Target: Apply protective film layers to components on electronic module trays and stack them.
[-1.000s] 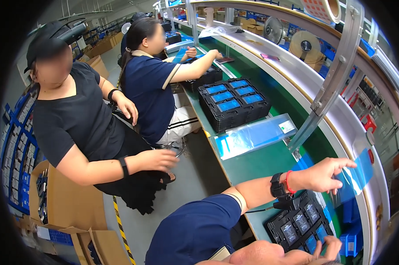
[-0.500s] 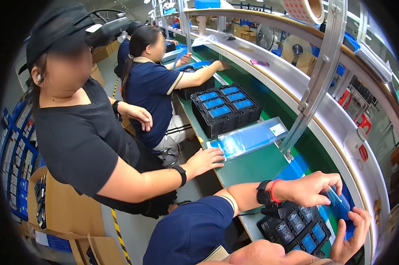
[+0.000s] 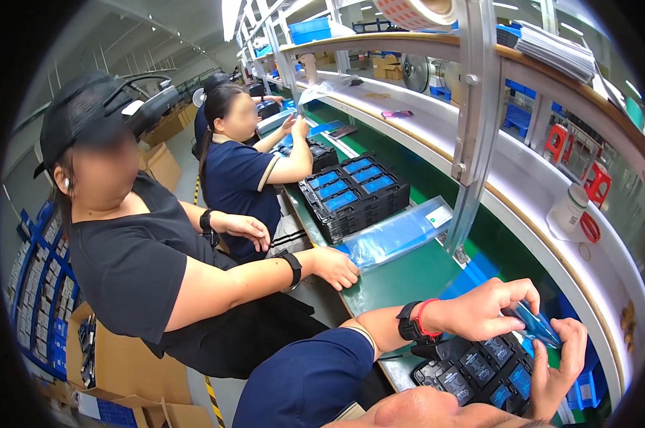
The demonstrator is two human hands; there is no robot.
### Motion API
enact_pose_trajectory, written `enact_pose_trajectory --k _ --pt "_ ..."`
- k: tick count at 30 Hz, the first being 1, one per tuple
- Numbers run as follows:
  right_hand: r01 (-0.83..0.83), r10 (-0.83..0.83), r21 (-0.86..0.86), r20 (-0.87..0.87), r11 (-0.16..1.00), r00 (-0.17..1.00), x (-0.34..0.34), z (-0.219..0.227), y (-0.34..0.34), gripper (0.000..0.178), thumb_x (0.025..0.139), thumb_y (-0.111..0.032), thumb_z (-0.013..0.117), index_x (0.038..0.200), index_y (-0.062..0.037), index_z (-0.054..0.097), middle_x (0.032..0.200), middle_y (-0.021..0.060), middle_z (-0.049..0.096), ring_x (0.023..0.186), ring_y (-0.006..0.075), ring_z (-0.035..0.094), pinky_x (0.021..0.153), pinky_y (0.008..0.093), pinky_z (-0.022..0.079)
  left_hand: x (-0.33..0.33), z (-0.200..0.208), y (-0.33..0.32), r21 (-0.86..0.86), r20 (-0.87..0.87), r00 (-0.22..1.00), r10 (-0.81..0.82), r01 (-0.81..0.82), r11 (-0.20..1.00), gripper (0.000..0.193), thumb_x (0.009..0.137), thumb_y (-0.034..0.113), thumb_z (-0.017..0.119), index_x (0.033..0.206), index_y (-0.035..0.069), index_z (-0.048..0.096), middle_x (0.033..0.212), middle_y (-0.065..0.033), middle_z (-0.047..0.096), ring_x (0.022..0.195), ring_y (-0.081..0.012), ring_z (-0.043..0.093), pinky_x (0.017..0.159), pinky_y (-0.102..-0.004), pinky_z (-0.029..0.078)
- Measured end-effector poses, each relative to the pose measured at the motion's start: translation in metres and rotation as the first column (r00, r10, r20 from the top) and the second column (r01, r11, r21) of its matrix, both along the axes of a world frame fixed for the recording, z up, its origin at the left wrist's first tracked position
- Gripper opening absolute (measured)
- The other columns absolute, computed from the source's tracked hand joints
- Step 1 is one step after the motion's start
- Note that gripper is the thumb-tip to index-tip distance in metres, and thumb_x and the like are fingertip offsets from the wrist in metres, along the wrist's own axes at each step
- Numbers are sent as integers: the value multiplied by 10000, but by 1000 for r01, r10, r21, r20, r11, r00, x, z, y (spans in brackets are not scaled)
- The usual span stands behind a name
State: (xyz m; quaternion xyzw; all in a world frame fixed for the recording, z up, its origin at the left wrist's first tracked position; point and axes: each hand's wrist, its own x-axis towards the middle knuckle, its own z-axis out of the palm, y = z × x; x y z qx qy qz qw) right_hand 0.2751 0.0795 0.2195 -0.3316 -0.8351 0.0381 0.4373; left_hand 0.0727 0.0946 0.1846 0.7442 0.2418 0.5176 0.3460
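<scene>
Between my two hands is a small glossy piece of blue plastic film [image 3: 535, 325], bent along its length. My left hand [image 3: 497, 308], with a black watch and a red band on its wrist, pinches one end between thumb and fingers. At the other end, my right hand [image 3: 565, 357] has its fingertips closed on the film's edge. Beneath the hands sits a black tray [image 3: 472, 403] with several dark rectangular pieces [image 3: 477, 365], some of them blue-topped. My left forearm and hand partly cover the tray.
On the green bench [image 3: 401, 289] lies a clear-and-blue plastic bag [image 3: 401, 232], with a standing co-worker's hand [image 3: 335, 268] at its near end. Stacked black trays [image 3: 354, 192] stand beyond it. A metal post [image 3: 472, 121] rises at the bench's far edge. Another co-worker [image 3: 244, 160] sits farther along.
My right hand has come up to the film and its fingers have closed on the edge. The standing co-worker's hand has drawn back slightly from the bag. The head view has shifted upward.
</scene>
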Motion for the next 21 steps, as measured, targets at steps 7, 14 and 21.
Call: enact_pose_trajectory --k 7,14,21 --pt "-52 50 -36 -51 998 997 18 -24 13 299 691 122 588 973 26 564 872 140 533 823 266 534 753 324 426 6 2 4 43 19 999 -29 28 999 297 799 55 615 1078 28 515 829 -61 534 597 -147 470 561 -279 369" --pt "-80 76 -30 -110 996 991 19 -39 14 339 759 147 558 1074 22 564 934 138 537 891 243 529 797 301 422 3 1 8 -129 133 981 -143 161 979 266 825 97 639 1066 15 560 641 -3 489 549 -36 407 502 -225 311" --pt "-78 87 85 -107 993 990 6 -36 14 338 753 153 562 1066 24 567 944 144 540 908 265 529 820 330 421 -3 -1 6 -117 126 987 -104 118 986 148 845 56 611 976 -9 591 726 -40 618 608 -56 542 541 -222 400"
